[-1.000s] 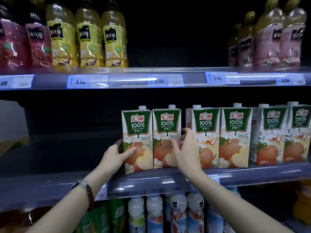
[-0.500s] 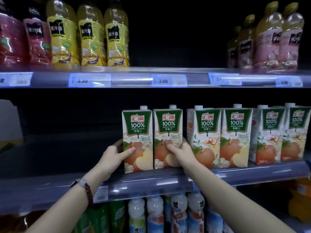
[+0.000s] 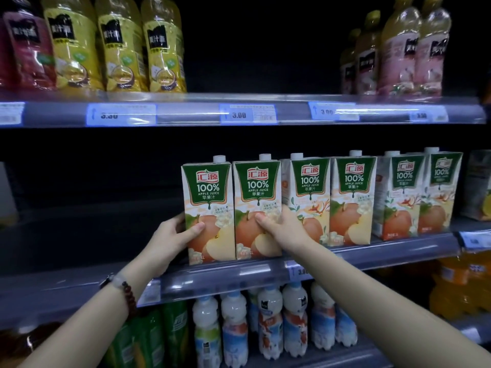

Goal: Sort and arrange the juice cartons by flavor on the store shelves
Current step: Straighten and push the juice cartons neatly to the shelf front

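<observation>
1. Left hand (image 3: 170, 236), centre-left of frame: the fingers are wrapped around the left side of the leftmost apple juice carton (image 3: 208, 211), thumb (image 3: 195, 229) flat across its front over the printed apple. Loose clasp, not a closed fist. The other fingertips are hidden behind the carton. A bead bracelet (image 3: 128, 293) sits on the wrist.
2. Room to the left: the middle shelf (image 3: 79, 285) is bare and dark from the leftmost carton out to the left edge of frame. Both held cartons stand at the shelf's front lip.
3. Second apple juice carton (image 3: 256, 205), frame centre: upright, its side touching the leftmost carton.
4. Right hand (image 3: 283, 228), just right of centre: the fingers are curled over the second carton's right front edge, tips (image 3: 261, 217) on the apple print, palm against its right side. Partly open grip, pressing the carton.
5. Right of the hand: four more apple juice cartons (image 3: 350, 197) run along the same shelf toward the right edge, upright and close together. Whether the right hand touches the third carton I cannot tell.
6. Upper shelf (image 3: 186, 112): yellow-labelled bottles (image 3: 119, 46) at upper left, pink-labelled bottles (image 3: 398, 51) at upper right, a dark gap between the groups.
7. Below the middle shelf: white-capped bottles (image 3: 265, 322) at lower centre.
</observation>
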